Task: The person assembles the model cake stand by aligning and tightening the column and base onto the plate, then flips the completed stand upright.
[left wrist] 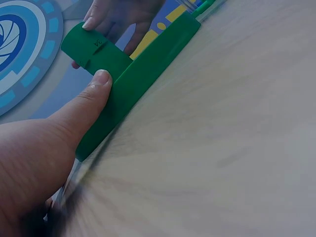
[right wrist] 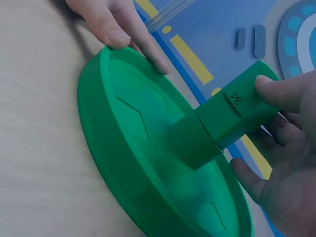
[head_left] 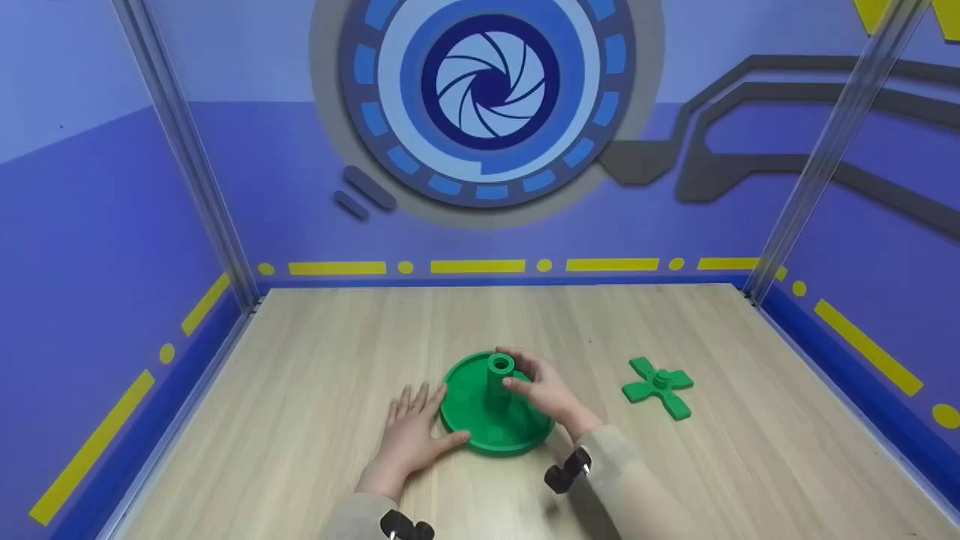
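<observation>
A round green dish point(head_left: 480, 433) with a raised rim lies on the table, with a green hollow tube point(head_left: 499, 384) standing upright at its middle. The right wrist view shows the tube point(right wrist: 237, 106) marked "34", with a seam low on it where it meets a round base. My right hand point(head_left: 544, 386) pinches the tube near its top, thumb on the near side and fingers behind. My left hand point(head_left: 415, 431) lies at the dish's left side, fingers fairly straight and spread, thumb touching the rim. In the left wrist view the dish point(left wrist: 138, 81) appears edge-on.
A green cross-shaped piece point(head_left: 658, 386) with a small raised knob lies on the wooden table point(head_left: 720, 465) to the right of the dish. Blue printed panels point(head_left: 247, 172) with metal corner posts enclose the table at the back and sides.
</observation>
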Demonstrator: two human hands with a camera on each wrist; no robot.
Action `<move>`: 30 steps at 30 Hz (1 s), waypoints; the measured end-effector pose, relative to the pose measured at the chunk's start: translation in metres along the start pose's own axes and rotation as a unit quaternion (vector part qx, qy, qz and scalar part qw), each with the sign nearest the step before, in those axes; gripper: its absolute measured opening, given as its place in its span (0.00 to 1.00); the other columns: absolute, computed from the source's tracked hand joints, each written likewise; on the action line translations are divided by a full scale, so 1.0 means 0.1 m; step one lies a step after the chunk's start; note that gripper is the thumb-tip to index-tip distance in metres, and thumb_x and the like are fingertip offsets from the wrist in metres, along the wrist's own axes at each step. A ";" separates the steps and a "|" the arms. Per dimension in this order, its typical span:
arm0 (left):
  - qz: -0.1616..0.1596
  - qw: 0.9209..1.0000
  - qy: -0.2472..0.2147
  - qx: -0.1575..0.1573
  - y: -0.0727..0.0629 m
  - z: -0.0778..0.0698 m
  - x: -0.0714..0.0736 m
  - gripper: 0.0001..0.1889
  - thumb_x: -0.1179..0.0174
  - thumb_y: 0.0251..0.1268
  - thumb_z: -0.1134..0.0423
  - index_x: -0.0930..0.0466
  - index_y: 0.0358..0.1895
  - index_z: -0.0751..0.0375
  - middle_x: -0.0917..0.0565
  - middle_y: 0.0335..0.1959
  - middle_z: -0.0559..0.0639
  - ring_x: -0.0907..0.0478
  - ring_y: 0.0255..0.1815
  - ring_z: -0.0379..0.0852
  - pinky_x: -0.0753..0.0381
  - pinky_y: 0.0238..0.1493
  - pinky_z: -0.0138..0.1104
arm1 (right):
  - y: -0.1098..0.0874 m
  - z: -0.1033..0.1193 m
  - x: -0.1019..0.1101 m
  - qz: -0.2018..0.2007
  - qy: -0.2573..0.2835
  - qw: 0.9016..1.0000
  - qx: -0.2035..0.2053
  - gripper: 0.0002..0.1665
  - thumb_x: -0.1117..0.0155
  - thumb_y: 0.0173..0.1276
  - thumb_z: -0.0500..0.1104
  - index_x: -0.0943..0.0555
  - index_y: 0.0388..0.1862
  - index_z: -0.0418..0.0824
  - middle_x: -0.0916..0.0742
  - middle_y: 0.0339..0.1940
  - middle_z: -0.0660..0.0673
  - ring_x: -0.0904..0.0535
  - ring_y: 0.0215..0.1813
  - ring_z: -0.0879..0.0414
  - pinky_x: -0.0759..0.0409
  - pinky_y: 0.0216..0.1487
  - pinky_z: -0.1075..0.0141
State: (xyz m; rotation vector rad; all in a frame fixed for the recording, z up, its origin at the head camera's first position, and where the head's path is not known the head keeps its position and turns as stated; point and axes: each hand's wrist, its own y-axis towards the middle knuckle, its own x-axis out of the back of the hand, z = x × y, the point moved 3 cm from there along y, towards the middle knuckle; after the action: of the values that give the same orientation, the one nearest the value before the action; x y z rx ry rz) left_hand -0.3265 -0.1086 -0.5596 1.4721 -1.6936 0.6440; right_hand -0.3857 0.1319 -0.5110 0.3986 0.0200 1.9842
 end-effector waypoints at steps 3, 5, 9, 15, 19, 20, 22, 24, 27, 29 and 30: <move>0.000 1.000 0.000 0.000 0.00 0.00 0.00 0.54 0.37 0.58 0.26 0.41 0.82 0.54 0.43 0.82 0.68 0.56 0.84 0.73 0.59 0.83 0.65 | 0.00 0.01 0.00 -0.009 -0.004 1.000 -0.012 0.32 0.39 0.76 0.34 0.32 0.77 0.33 0.26 0.76 0.30 0.34 0.79 0.35 0.41 0.81 0.36; -0.001 1.000 -0.002 0.000 0.00 0.00 0.00 0.54 0.37 0.58 0.26 0.41 0.82 0.54 0.43 0.82 0.68 0.56 0.84 0.73 0.60 0.83 0.65 | 0.00 0.01 -0.01 -0.018 -0.010 1.000 -0.019 0.31 0.38 0.75 0.34 0.31 0.76 0.33 0.24 0.74 0.31 0.33 0.79 0.35 0.40 0.80 0.36; 0.000 1.000 -0.001 0.004 0.00 0.01 -0.01 0.54 0.37 0.58 0.26 0.41 0.82 0.53 0.43 0.82 0.68 0.56 0.84 0.73 0.60 0.83 0.65 | -0.01 0.00 -0.01 -0.033 -0.019 0.999 -0.024 0.31 0.36 0.75 0.36 0.29 0.74 0.33 0.22 0.72 0.33 0.31 0.78 0.36 0.39 0.80 0.37; 0.000 1.000 0.003 0.003 0.01 0.01 -0.01 0.54 0.38 0.58 0.26 0.41 0.82 0.54 0.43 0.82 0.68 0.56 0.84 0.73 0.60 0.83 0.65 | -0.02 -0.01 -0.03 -0.065 -0.025 0.997 -0.021 0.29 0.32 0.72 0.37 0.26 0.70 0.34 0.18 0.68 0.34 0.28 0.75 0.37 0.38 0.80 0.37; -0.002 1.000 0.002 0.001 0.01 0.01 -0.01 0.54 0.38 0.58 0.26 0.41 0.82 0.54 0.43 0.82 0.68 0.56 0.84 0.73 0.60 0.83 0.65 | -0.02 -0.02 -0.04 -0.093 -0.029 0.995 -0.017 0.28 0.28 0.68 0.37 0.23 0.66 0.34 0.16 0.63 0.35 0.24 0.71 0.38 0.35 0.77 0.37; -0.002 1.000 0.002 0.002 0.01 0.01 -0.01 0.54 0.38 0.58 0.26 0.41 0.82 0.54 0.43 0.82 0.68 0.56 0.84 0.73 0.60 0.83 0.65 | -0.02 -0.02 -0.05 -0.100 -0.031 0.994 -0.015 0.28 0.27 0.67 0.37 0.22 0.64 0.34 0.15 0.62 0.35 0.23 0.69 0.38 0.34 0.76 0.37; -0.001 1.000 0.003 0.002 0.01 0.01 -0.01 0.54 0.38 0.58 0.25 0.41 0.82 0.54 0.43 0.82 0.68 0.56 0.84 0.73 0.60 0.83 0.65 | -0.02 -0.03 -0.05 -0.116 -0.035 0.993 -0.015 0.27 0.26 0.66 0.36 0.22 0.62 0.34 0.14 0.59 0.36 0.22 0.66 0.40 0.32 0.75 0.37; 0.000 1.000 0.003 0.003 0.01 0.02 -0.01 0.54 0.38 0.58 0.25 0.41 0.82 0.53 0.43 0.82 0.67 0.56 0.85 0.73 0.60 0.83 0.65 | -0.01 -0.04 -0.06 -0.129 -0.037 0.991 -0.017 0.27 0.25 0.64 0.36 0.21 0.61 0.34 0.14 0.57 0.37 0.21 0.64 0.41 0.30 0.74 0.39; 0.002 1.000 -0.001 0.005 0.00 0.01 -0.01 0.54 0.38 0.58 0.26 0.41 0.82 0.53 0.44 0.83 0.67 0.57 0.85 0.73 0.60 0.83 0.65 | -0.01 -0.05 -0.08 -0.148 -0.040 0.988 -0.026 0.28 0.23 0.62 0.35 0.21 0.60 0.34 0.14 0.56 0.37 0.20 0.63 0.42 0.28 0.72 0.41; 0.002 1.000 -0.004 0.005 0.00 0.01 -0.01 0.54 0.37 0.58 0.26 0.41 0.82 0.53 0.44 0.83 0.68 0.57 0.85 0.73 0.60 0.83 0.65 | 0.00 -0.06 -0.09 -0.160 -0.037 0.986 -0.031 0.29 0.22 0.60 0.34 0.22 0.60 0.33 0.14 0.56 0.36 0.20 0.63 0.42 0.28 0.72 0.41; 0.003 1.000 -0.004 0.005 0.00 0.01 -0.01 0.54 0.37 0.58 0.26 0.41 0.82 0.53 0.44 0.83 0.68 0.57 0.85 0.73 0.60 0.83 0.65 | 0.00 -0.06 -0.10 -0.166 -0.035 0.985 -0.033 0.30 0.22 0.59 0.33 0.23 0.60 0.32 0.14 0.56 0.35 0.20 0.63 0.42 0.27 0.72 0.41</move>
State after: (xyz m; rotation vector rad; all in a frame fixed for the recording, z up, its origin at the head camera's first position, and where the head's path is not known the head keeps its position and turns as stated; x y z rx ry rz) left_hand -0.3269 -0.1088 -0.5605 1.4803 -1.7038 0.6516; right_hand -0.3836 0.1239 -0.5194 0.3947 -0.0235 1.6369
